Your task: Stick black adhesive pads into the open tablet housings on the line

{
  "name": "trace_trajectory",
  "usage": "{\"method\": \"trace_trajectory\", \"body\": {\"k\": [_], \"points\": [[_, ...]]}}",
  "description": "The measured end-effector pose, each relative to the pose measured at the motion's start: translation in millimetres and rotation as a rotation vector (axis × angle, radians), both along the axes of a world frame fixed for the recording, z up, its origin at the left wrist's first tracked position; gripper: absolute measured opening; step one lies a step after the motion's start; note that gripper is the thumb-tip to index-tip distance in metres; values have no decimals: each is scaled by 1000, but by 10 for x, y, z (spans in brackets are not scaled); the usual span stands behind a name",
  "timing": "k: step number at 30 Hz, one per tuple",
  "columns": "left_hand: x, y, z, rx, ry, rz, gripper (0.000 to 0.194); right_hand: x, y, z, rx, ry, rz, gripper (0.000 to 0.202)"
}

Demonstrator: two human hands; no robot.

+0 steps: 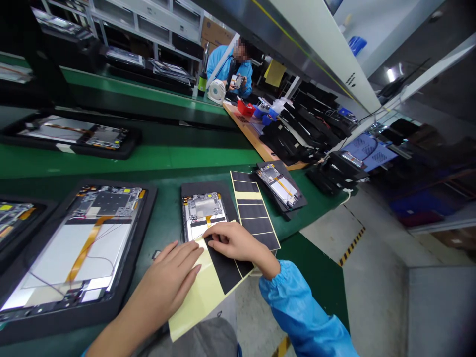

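Note:
A yellow backing sheet (197, 297) with black rectangular stickers (226, 270) extends over the bench's near edge. My left hand (169, 277) lies on its yellow part with the fingers stretched out flat. My right hand (234, 243) is closed in a pinch at the upper edge of a black sticker; the fingertips partly hide the grip. Just beyond the sheet lies an opened tablet (203, 208) on a black foam pad, its circuit board and orange ribbon showing, its lower part covered. A second sticker sheet (256, 210) lies to the right of it.
Opened tablets lie on the left (100, 238), at the right (278, 183) and in a black tray (74, 131) further back. A small white fan (216, 91), red bin (245, 108) and stacked black parts (297, 129) stand beyond. A co-worker in blue (223, 62) sits opposite.

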State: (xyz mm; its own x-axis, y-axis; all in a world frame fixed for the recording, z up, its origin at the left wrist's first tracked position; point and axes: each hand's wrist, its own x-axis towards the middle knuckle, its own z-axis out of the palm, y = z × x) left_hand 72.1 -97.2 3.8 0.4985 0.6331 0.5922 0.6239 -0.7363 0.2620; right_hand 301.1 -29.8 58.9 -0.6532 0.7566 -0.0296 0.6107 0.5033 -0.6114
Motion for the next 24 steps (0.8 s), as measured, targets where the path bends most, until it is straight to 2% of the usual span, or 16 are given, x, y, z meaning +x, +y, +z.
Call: {"method": "trace_trajectory", "body": {"k": [4, 13, 16, 21, 24], "points": [[84, 4, -26, 31, 9, 33, 29, -23, 6, -42, 0, 20, -23, 17], [56, 26, -39, 37, 37, 19, 30, -13, 13, -121, 7, 72, -76, 15], [61, 27, -32, 33, 35, 20, 30, 8, 17, -147, 37, 93, -46, 22], [53, 33, -39, 29, 28, 7, 30, 64, 9, -210, 117, 109, 50, 22], [46, 37, -53, 21, 17, 3, 30, 100, -18, -255, 174, 128, 60, 25]]}}
